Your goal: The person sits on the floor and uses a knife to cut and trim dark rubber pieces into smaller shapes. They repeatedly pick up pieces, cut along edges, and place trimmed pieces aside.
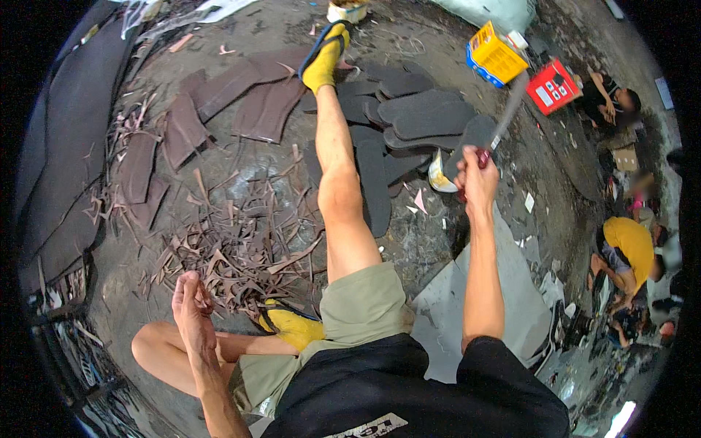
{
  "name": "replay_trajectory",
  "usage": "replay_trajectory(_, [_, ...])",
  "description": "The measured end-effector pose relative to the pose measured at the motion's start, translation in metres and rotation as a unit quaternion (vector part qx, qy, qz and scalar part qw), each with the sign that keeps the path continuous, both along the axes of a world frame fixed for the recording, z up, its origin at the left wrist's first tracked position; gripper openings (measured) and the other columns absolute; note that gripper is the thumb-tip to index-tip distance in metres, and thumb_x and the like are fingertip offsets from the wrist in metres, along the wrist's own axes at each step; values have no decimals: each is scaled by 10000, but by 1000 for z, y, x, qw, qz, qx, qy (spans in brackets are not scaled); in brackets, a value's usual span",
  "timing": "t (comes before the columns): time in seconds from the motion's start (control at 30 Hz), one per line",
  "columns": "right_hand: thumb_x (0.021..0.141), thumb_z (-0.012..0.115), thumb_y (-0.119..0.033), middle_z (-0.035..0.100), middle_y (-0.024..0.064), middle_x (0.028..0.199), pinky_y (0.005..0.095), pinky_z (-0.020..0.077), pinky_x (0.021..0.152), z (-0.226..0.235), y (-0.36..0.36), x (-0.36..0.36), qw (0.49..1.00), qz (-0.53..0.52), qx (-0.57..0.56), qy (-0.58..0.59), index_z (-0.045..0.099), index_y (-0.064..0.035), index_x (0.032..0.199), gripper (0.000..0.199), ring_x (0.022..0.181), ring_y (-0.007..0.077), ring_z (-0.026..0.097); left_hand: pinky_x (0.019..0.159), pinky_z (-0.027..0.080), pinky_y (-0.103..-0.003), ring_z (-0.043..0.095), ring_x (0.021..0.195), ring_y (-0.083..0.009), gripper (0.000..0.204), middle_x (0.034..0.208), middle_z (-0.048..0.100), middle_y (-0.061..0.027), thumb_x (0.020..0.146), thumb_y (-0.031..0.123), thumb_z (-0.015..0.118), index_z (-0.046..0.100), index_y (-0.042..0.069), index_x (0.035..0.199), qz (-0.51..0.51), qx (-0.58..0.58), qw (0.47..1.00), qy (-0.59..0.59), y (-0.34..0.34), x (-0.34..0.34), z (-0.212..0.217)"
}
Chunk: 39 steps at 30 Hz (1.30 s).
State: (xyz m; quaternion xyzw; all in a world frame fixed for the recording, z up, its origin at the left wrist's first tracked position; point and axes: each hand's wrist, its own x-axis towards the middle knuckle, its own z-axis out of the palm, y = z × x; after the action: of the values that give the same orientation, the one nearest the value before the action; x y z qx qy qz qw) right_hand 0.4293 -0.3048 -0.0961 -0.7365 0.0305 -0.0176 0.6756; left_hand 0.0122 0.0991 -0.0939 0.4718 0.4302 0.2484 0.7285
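Note:
My right hand (pixel 478 182) grips the dark red handle of a long knife (pixel 510 109), its blade slanting up and to the right. Just behind that hand lies a dark grey shoe sole (pixel 478 130), and a white cup with yellowish stains (pixel 440 175) is close by. My left hand (pixel 193 310) is raised over my bent knee, its fingers curled together; whether anything is between them cannot be seen. Beyond it spreads a heap of thin brown offcuts (pixel 226 255). A pile of dark grey soles (pixel 427 117) lies past my outstretched leg.
Brown sheet pieces (pixel 263 109) lie at the far left, beside large dark sheets (pixel 73 131). A yellow-and-blue box (pixel 496 55) and a red box (pixel 553 86) stand at the far right. A grey board (pixel 475 299) lies beside me. Other people (pixel 628 252) sit farther right.

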Motion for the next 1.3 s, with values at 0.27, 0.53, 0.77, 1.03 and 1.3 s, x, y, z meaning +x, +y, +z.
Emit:
replay_trajectory(0.27, [1003, 764, -205, 653, 17, 764, 247, 449, 484, -45, 202, -13, 982, 179, 21, 61, 670, -31, 1137, 239, 577, 68, 563, 552, 368, -229, 445, 611, -27, 170, 747, 540, 77, 1049, 275, 709, 690, 106, 1055, -57, -61, 994, 68, 29, 32, -46])
replay_trajectory(0.53, [793, 892, -504, 763, 299, 1085, 503, 580, 965, -135, 416, 79, 919, 219, -326, 34, 681, 101, 1180, 748, 1098, 415, 750, 549, 405, -242, 517, 616, -61, 131, 781, 606, 41, 1046, 225, 695, 705, 96, 1073, -49, -98, 989, 95, 31, 62, -70])
replay_trajectory(0.77, [783, 959, -278, 755, 265, 1067, 495, 628, 826, -188, 449, 80, 941, 114, -297, 112, 636, 41, 994, 500, 934, 389, 772, 580, 407, -245, 556, 640, -73, 168, 801, 625, 33, 1044, 240, 697, 702, 87, 1112, -31, -122, 990, 70, 41, 78, -78])
replay_trajectory(1.03, [817, 939, -332, 625, 27, 654, 345, 447, 398, -138, 378, -32, 853, 388, 1, 349, 696, -92, 922, 358, 452, 128, 540, 617, 418, -228, 512, 698, -51, 314, 864, 630, 11, 1047, 307, 726, 655, 45, 1205, -8, 59, 994, 86, 39, 75, -62])
replay_trajectory(1.3, [1024, 721, -388, 720, 112, 820, 381, 544, 616, -43, 251, -292, 787, 569, 18, 237, 698, -3, 1006, 387, 634, 185, 656, 1020, 562, -430, 663, 1190, -247, 623, 1351, 656, -108, 984, 190, 788, 482, 23, 1500, 48, -149, 987, -22, -42, 3, -28])
